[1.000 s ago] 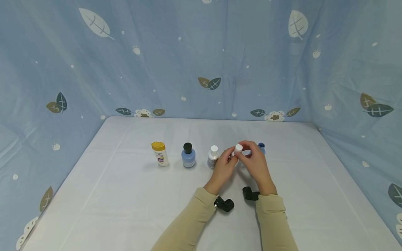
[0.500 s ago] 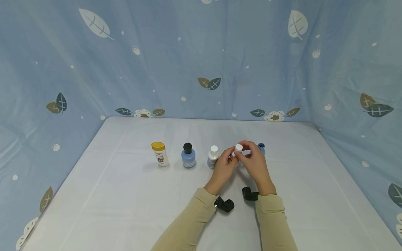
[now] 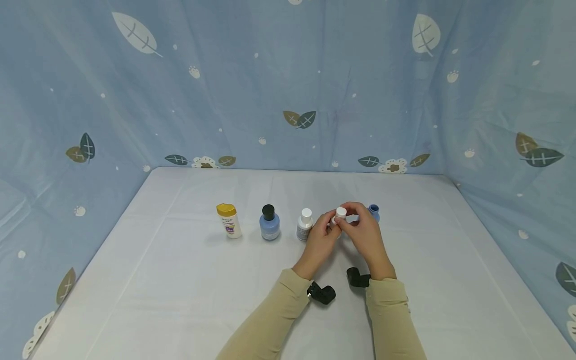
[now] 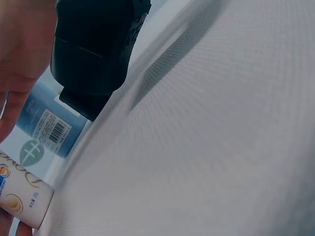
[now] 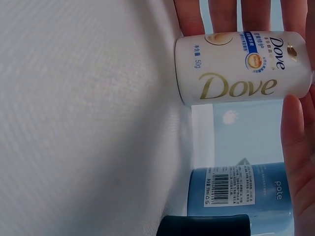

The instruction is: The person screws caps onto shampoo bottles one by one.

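A small white Dove bottle (image 5: 236, 69) stands upright on the table, mostly hidden by the hands in the head view. My left hand (image 3: 318, 246) holds its body, with several fingers (image 5: 221, 17) behind it in the right wrist view. My right hand (image 3: 366, 239) pinches the white cap (image 3: 341, 213) at the top between thumb and fingers. Whether the cap is tight or loose cannot be seen. Just right of the hands is a blue bottle (image 3: 374, 212) without a cap, partly behind my right hand; its barcode label (image 5: 229, 186) shows in the right wrist view.
Left of the hands, a white-capped bottle (image 3: 305, 227), a blue bottle with a black cap (image 3: 270, 223) and a white bottle with a yellow cap (image 3: 230, 221) stand in a row. Black wrist cameras (image 3: 322, 294) sit over the white table (image 3: 180, 290). A patterned blue curtain (image 3: 252, 90) surrounds it.
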The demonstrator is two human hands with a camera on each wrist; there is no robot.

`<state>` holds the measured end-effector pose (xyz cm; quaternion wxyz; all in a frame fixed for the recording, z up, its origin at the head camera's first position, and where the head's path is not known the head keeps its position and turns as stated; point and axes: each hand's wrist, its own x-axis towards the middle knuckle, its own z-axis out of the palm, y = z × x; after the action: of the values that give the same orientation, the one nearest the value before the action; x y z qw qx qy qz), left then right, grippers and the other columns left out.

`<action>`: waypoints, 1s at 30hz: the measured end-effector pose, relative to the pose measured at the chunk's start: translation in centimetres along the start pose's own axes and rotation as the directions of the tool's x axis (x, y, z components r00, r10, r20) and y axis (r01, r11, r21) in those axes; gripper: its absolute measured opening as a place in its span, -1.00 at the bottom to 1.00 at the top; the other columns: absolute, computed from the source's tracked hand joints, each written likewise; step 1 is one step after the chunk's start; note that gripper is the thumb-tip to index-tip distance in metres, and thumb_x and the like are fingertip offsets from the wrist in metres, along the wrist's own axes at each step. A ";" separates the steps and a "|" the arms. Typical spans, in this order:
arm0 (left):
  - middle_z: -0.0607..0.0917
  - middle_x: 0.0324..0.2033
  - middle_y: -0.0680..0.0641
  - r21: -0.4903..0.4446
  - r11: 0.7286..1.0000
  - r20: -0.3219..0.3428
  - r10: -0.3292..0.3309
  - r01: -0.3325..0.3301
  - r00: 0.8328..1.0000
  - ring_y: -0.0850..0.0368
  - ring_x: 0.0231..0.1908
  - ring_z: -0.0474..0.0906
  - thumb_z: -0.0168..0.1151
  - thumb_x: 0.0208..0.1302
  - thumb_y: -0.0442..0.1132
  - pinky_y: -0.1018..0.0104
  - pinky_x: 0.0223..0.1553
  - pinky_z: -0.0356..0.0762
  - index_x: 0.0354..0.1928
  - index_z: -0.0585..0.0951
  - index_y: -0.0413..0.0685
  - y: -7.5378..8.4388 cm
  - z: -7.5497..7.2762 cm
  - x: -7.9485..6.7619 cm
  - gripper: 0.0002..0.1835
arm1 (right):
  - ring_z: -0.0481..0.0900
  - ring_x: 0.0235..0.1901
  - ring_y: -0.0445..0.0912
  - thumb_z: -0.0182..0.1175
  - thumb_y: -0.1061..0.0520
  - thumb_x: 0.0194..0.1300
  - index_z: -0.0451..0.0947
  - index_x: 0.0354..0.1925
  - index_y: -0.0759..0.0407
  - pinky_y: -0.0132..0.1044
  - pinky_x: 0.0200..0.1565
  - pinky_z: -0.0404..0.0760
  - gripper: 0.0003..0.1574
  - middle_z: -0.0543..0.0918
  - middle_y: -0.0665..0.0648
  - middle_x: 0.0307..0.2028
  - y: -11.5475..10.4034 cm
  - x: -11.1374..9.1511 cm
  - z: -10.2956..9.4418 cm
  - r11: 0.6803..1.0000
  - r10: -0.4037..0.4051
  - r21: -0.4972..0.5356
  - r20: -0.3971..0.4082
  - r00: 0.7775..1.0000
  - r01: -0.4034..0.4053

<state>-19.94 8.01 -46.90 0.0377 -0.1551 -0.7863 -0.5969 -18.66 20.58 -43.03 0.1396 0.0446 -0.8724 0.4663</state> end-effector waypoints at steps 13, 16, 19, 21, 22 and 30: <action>0.47 -0.04 0.14 0.002 1.000 0.015 -0.003 0.003 1.000 0.24 -0.31 0.36 0.13 0.21 -0.14 0.43 -0.31 0.36 0.14 0.41 0.16 0.0 0.0 0.0 -0.57 | 0.44 -0.14 -0.07 0.27 -0.06 0.07 0.41 -0.08 0.06 -0.19 -0.25 0.46 -0.53 0.49 0.04 -0.15 0.1 0.1 0.3 1.000 0.000 -0.028 -0.029 1.000 -0.001; 0.48 -0.05 0.14 0.005 1.000 0.012 0.005 -0.005 1.000 0.25 -0.31 0.36 0.12 0.21 -0.13 0.43 -0.30 0.36 0.14 0.41 0.17 -0.1 0.1 0.0 -0.58 | 0.44 -0.15 -0.08 0.28 -0.04 0.06 0.41 -0.07 0.08 -0.20 -0.27 0.47 -0.52 0.48 0.05 -0.15 0.0 0.1 0.5 0.999 -0.013 -0.052 -0.044 0.999 0.011; 0.48 -0.06 0.14 0.004 1.000 0.011 0.012 -0.012 1.000 0.25 -0.32 0.36 0.12 0.21 -0.12 0.42 -0.30 0.37 0.13 0.42 0.17 -0.1 0.1 0.0 -0.59 | 0.43 -0.16 -0.10 0.28 -0.04 0.06 0.43 -0.06 0.08 -0.21 -0.27 0.48 -0.52 0.47 0.04 -0.14 0.0 0.1 0.5 0.997 -0.025 -0.077 -0.051 0.998 0.021; 0.48 -0.07 0.15 0.006 1.000 0.013 0.013 -0.013 1.000 0.25 -0.32 0.36 0.12 0.21 -0.12 0.43 -0.31 0.37 0.13 0.42 0.17 -0.1 0.1 0.0 -0.59 | 0.42 -0.16 -0.11 0.28 -0.05 0.06 0.44 -0.06 0.09 -0.22 -0.27 0.48 -0.52 0.47 0.04 -0.14 0.0 0.1 0.6 0.996 -0.031 -0.090 -0.055 0.998 0.026; 0.48 -0.07 0.16 0.007 1.000 0.013 0.011 -0.012 1.000 0.26 -0.32 0.36 0.12 0.21 -0.12 0.43 -0.31 0.37 0.13 0.42 0.17 -0.1 0.1 0.0 -0.58 | 0.42 -0.17 -0.11 0.28 -0.05 0.06 0.44 -0.06 0.09 -0.22 -0.26 0.48 -0.52 0.47 0.04 -0.15 -0.1 0.1 0.6 0.995 -0.033 -0.093 -0.055 0.998 0.028; 0.47 -0.07 0.20 0.007 1.000 0.016 0.003 -0.003 1.000 0.26 -0.34 0.36 0.12 0.21 -0.13 0.43 -0.32 0.37 0.14 0.41 0.19 -0.1 0.1 0.0 -0.58 | 0.44 -0.15 -0.03 0.28 -0.04 0.06 0.42 0.01 0.11 -0.20 -0.28 0.49 -0.44 0.46 0.08 -0.14 -0.2 0.1 0.5 0.993 -0.041 -0.110 -0.039 0.998 0.037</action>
<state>-20.01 8.07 -47.05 0.0326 -0.1610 -0.7885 -0.5927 -18.81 20.04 -43.07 0.1691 0.0442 -0.8924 0.4160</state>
